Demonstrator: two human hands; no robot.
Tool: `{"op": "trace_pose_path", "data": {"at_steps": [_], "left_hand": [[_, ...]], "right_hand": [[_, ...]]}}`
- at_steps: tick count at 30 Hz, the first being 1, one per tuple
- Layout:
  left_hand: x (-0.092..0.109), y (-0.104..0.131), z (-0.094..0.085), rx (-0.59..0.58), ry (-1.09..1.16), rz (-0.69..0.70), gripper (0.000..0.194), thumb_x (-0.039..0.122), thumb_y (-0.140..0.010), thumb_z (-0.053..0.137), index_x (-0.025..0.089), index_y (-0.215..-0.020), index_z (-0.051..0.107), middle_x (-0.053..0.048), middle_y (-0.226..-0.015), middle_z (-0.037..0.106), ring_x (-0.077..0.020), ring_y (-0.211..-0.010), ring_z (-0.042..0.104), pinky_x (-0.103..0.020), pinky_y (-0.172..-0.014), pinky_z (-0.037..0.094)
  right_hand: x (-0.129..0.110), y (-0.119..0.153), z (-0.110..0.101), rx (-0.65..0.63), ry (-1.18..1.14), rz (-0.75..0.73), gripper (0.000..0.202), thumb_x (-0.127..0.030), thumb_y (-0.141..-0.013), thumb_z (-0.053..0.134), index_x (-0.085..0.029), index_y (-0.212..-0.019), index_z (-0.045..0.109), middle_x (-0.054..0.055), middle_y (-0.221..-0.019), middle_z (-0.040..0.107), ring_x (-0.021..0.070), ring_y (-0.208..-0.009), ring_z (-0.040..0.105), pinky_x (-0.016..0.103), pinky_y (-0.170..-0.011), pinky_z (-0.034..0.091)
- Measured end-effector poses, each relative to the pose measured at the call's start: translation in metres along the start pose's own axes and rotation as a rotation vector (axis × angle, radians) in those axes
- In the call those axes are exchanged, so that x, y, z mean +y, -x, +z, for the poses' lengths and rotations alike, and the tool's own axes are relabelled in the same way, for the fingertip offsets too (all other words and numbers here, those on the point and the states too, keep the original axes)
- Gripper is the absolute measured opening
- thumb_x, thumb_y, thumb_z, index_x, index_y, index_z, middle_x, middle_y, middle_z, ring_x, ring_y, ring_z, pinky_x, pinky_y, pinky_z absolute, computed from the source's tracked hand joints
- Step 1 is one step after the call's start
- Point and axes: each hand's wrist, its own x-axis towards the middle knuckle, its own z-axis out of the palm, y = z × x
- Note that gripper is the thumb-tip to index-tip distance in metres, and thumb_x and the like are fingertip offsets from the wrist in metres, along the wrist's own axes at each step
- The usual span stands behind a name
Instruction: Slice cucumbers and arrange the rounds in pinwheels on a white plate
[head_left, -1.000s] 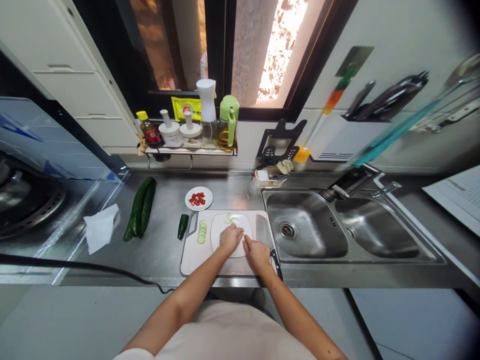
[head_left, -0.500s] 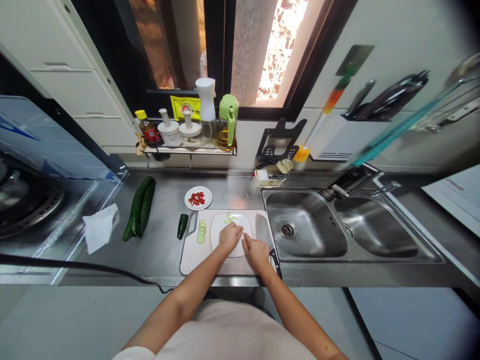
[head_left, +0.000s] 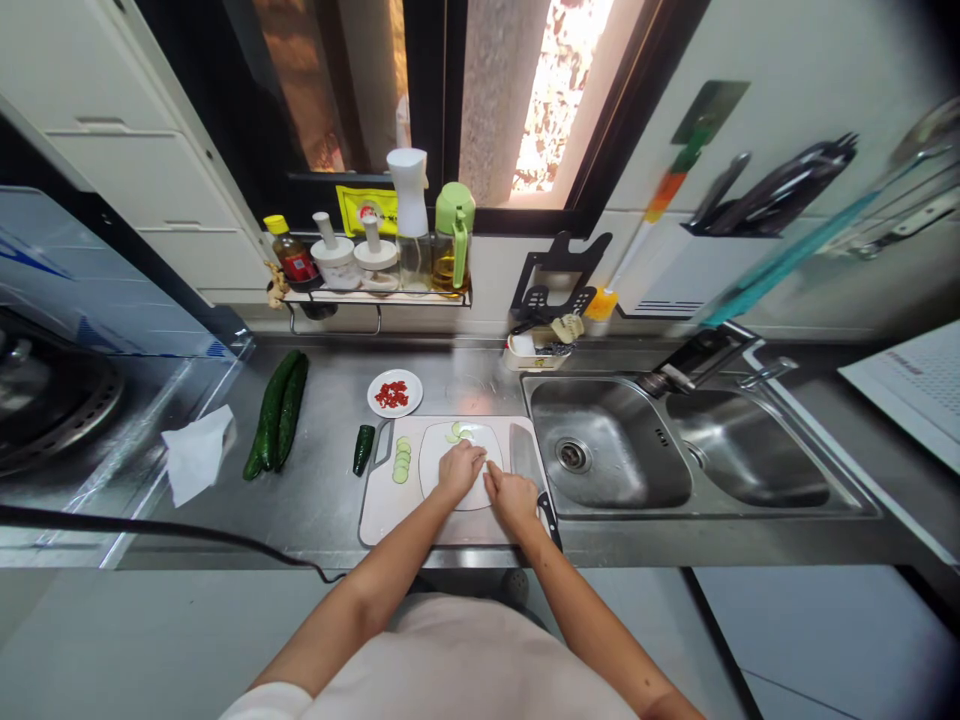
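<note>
A white plate [head_left: 435,458] rests on the cutting board [head_left: 384,518], with a few pale green slices [head_left: 459,433] near its far edge. Over the plate, my left hand [head_left: 461,468] is closed, its fingertips pinched on something too small to make out. My right hand [head_left: 510,492] is closed close beside it, its fingertips nearly meeting the left ones; what they hold is hidden. A row of cucumber slices [head_left: 402,460] lies on the board's left part. The knife [head_left: 549,518] lies along the board's right side, partly behind my right hand.
Left of the board are a cucumber piece [head_left: 364,449], whole cucumbers [head_left: 279,415] and a white tissue [head_left: 199,455]. A small plate of chopped red pieces [head_left: 394,411] sits behind. The double sink [head_left: 611,500] is at the right, a condiment rack [head_left: 345,297] behind.
The whole view has shifted very slightly. Both hands stay over the plate, with their fingertips still close together.
</note>
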Motion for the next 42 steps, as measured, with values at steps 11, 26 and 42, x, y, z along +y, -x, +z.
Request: {"op": "trace_pose_path", "data": {"at_steps": [11,26,42], "left_hand": [[0.0024,0.0011,-0.0006,0.007,0.0,-0.015,0.03,0.037,-0.093,0.042,0.03,-0.11,0.065,-0.002,-0.101,0.06,-0.0141,-0.093,0.058,-0.024,-0.078,0.043],[0.0048,-0.0002,0.0025,0.022,0.021,-0.035,0.03,0.037,-0.093,0.041,0.03,-0.109,0.066,-0.003,-0.101,0.06,-0.0157,-0.096,0.055,-0.025,-0.081,0.042],[0.0002,-0.002,0.0073,0.073,0.023,-0.032,0.026,0.037,-0.09,0.049,0.029,-0.109,0.066,-0.003,-0.101,0.061,-0.017,-0.099,0.054,-0.026,-0.083,0.042]], "right_hand": [[0.0006,0.0011,-0.0016,-0.011,0.016,-0.005,0.042,-0.039,-0.096,0.03,-0.025,-0.131,0.048,0.01,-0.086,0.071,0.0193,-0.081,0.066,0.028,-0.07,0.035],[0.0021,0.0015,-0.0025,-0.005,0.023,-0.009,0.041,-0.037,-0.097,0.029,-0.025,-0.13,0.049,0.01,-0.084,0.071,0.0191,-0.081,0.066,0.028,-0.071,0.035],[0.0051,-0.0002,-0.0005,0.012,0.003,-0.007,0.04,-0.038,-0.096,0.031,-0.024,-0.127,0.052,0.01,-0.085,0.071,0.0184,-0.08,0.065,0.027,-0.071,0.035]]}}
